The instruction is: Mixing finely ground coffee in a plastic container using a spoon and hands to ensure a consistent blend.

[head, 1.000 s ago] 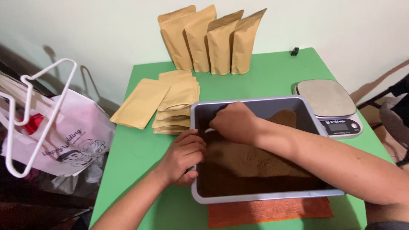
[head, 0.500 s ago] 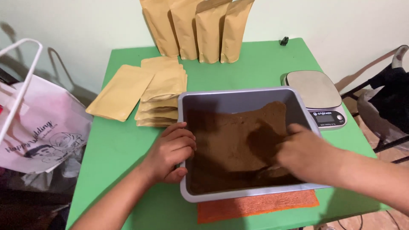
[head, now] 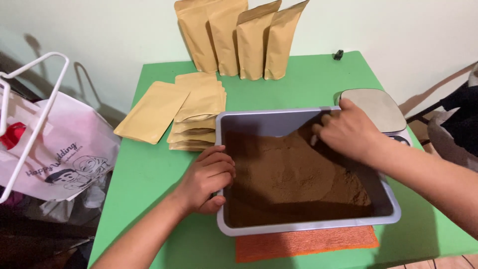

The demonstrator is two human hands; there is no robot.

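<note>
A grey rectangular tray [head: 298, 228] holds a heap of brown powder [head: 294, 174] on a green table [head: 149, 169]. My left hand [head: 206, 179] grips the tray's left rim, thumb outside and fingers over the edge. My right hand [head: 348, 130] reaches into the tray's far right corner, its fingers curled down against the powder. A small pale bit shows under those fingers, and I cannot tell whether the hand holds anything.
Several tan pouches [head: 239, 37] stand against the back wall, and flat ones [head: 196, 107] lie stacked left of the tray. A kitchen scale [head: 378, 107] sits behind my right hand. An orange cloth [head: 303, 244] lies under the tray's front. A white bag [head: 59, 149] hangs at left.
My right hand swept from the tray's far left across the powder to its near right, then up to the far right corner. My left hand stayed on the left rim.
</note>
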